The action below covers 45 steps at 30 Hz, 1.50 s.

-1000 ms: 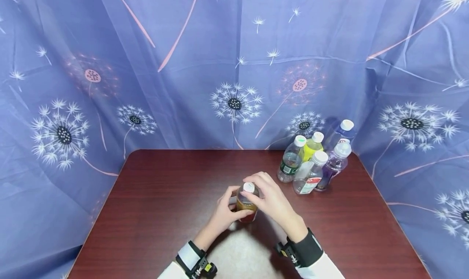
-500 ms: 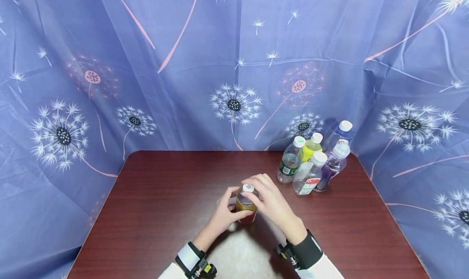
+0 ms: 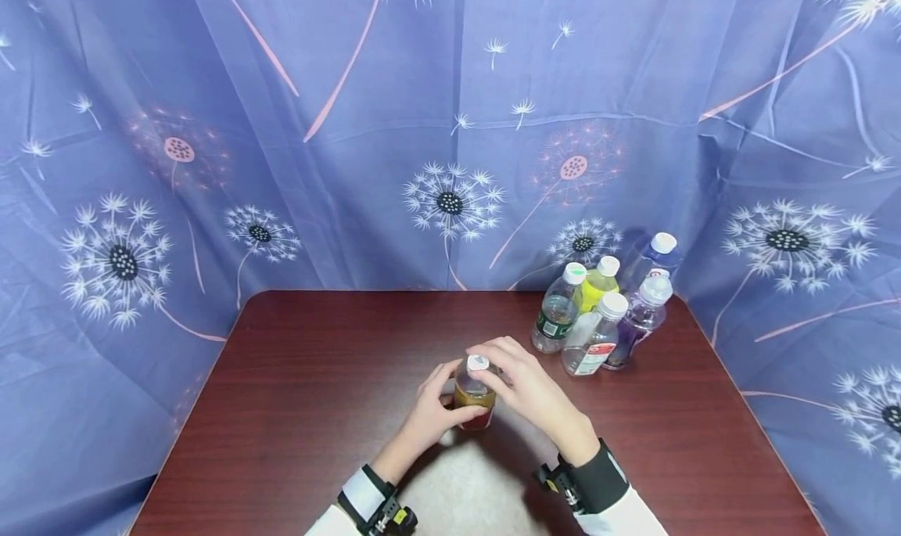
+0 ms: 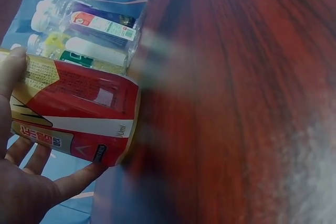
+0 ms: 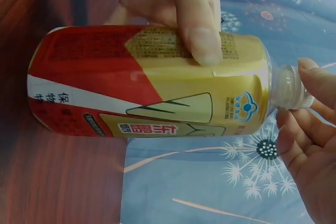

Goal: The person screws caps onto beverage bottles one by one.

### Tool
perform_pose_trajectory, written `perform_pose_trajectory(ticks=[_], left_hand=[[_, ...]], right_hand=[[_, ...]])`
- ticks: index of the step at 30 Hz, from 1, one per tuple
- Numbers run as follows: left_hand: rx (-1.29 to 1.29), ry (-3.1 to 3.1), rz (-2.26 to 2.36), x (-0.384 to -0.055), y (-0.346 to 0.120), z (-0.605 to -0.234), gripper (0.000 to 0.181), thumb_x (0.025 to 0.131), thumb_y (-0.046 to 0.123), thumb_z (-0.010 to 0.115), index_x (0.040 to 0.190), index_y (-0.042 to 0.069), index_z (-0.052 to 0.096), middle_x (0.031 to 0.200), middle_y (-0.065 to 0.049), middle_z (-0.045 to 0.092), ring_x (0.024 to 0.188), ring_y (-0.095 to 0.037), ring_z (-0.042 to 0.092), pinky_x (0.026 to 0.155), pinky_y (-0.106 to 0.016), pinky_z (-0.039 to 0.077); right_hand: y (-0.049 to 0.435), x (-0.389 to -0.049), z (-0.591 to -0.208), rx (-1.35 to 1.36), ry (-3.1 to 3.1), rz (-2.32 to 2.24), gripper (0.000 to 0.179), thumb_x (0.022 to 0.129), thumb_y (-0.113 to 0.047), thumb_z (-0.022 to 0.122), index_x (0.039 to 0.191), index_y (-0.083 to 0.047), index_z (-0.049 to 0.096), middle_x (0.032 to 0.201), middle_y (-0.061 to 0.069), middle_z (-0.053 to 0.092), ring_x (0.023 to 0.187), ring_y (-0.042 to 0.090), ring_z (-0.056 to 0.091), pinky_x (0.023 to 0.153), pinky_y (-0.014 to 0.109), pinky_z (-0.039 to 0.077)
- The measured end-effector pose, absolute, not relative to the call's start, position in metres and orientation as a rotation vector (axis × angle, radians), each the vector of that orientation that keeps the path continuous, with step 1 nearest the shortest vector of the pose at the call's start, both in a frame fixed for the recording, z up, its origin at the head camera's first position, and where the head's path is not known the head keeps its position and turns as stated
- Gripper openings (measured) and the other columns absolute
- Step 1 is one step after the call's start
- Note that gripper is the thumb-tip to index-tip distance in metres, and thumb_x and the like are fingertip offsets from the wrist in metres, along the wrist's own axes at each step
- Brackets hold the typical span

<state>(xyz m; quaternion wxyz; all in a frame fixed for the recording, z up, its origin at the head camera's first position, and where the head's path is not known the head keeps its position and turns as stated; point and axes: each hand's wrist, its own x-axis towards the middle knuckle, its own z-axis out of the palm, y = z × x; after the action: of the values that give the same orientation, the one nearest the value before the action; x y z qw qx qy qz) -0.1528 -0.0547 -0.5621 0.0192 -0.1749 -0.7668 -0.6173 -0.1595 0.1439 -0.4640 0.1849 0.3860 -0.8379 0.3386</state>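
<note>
A plastic drink bottle (image 3: 474, 399) with a red and gold label stands upright near the middle of the table. My left hand (image 3: 432, 411) grips its body, thumb across the near side and fingers around the left. In the right wrist view the label of the bottle (image 5: 152, 82) shows fully, with my left thumb (image 5: 205, 43) pressed on it. My right hand (image 3: 524, 383) pinches the white cap (image 3: 478, 362) between thumb and fingers; the cap sits at the bottle's neck. The left wrist view shows the lower part of the bottle (image 4: 84, 108) and my left fingers spread along it.
Several capped bottles stand close together at the table's back right corner, among them a green-labelled bottle (image 3: 556, 317), a yellow one (image 3: 598, 285) and a purple one (image 3: 637, 325). A blue dandelion-print curtain (image 3: 352, 168) hangs behind the dark red wooden table (image 3: 317, 364).
My right hand and wrist have shifted slightly to the right, with the fingers still at the cap. The white cap appears turned. My left hand and the bottle stay in place.
</note>
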Motion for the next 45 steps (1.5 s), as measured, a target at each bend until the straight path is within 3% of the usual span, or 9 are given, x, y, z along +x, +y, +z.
perform_pose_trajectory(ticks=[11,18,26,32,38,45], left_hand=[[-0.500,-2.376,-1.953,-0.154,-0.053,-0.559,0.067,0.077,0.012,0.094,0.135,0.016,0.062,0.130,-0.004,0.063,0.120,-0.026,0.059,0.090,-0.043,0.060],[-0.598,-2.388,-1.958,-0.155,-0.056,-0.559,0.067,0.081,0.020,0.092,0.139,0.017,0.059,0.130,-0.008,0.063,0.112,-0.032,0.067,0.092,-0.041,0.060],[-0.611,-2.385,-1.994,-0.153,-0.057,-0.560,0.064,0.081,0.016,0.091,0.138,0.016,0.060,0.133,-0.013,0.065,0.121,-0.031,0.062,0.093,-0.041,0.060],[-0.576,-2.362,-1.962,-0.155,-0.052,-0.558,0.063,0.079,0.014,0.093,0.134,0.015,0.061,0.128,-0.012,0.065,0.115,-0.030,0.064,0.089,-0.039,0.062],[-0.521,-2.386,-1.846,-0.155,-0.046,-0.559,0.064,0.079,0.022,0.094,0.132,0.015,0.060,0.123,-0.011,0.065,0.110,-0.031,0.064,0.082,-0.031,0.062],[-0.555,-2.386,-1.865,-0.156,-0.048,-0.558,0.064,0.079,0.021,0.094,0.133,0.016,0.061,0.124,-0.013,0.066,0.108,-0.031,0.067,0.086,-0.036,0.062]], right_hand=[[0.134,-0.155,-0.468,0.941,-2.327,0.901,0.029,0.089,-0.018,0.081,0.113,-0.007,0.070,0.098,0.000,0.063,0.093,0.019,0.059,0.077,0.032,0.054],[0.141,-0.159,-0.468,1.073,-2.324,1.019,0.036,0.091,-0.008,0.079,0.126,-0.005,0.071,0.116,0.005,0.066,0.106,0.018,0.063,0.087,0.031,0.056],[0.145,-0.168,-0.468,1.187,-2.307,1.068,0.022,0.093,-0.007,0.076,0.114,-0.007,0.072,0.099,-0.002,0.060,0.086,0.012,0.058,0.074,0.024,0.051],[0.138,-0.164,-0.466,1.082,-2.323,1.004,0.021,0.091,-0.007,0.078,0.110,-0.008,0.070,0.094,-0.001,0.055,0.082,0.011,0.055,0.071,0.026,0.050],[0.132,-0.157,-0.466,0.928,-2.323,0.946,0.024,0.090,-0.011,0.080,0.111,-0.004,0.069,0.094,0.003,0.057,0.084,0.014,0.058,0.072,0.031,0.054],[0.137,-0.160,-0.465,0.938,-2.396,0.862,0.023,0.092,-0.019,0.080,0.110,-0.011,0.069,0.101,0.000,0.060,0.091,0.014,0.060,0.078,0.034,0.055]])
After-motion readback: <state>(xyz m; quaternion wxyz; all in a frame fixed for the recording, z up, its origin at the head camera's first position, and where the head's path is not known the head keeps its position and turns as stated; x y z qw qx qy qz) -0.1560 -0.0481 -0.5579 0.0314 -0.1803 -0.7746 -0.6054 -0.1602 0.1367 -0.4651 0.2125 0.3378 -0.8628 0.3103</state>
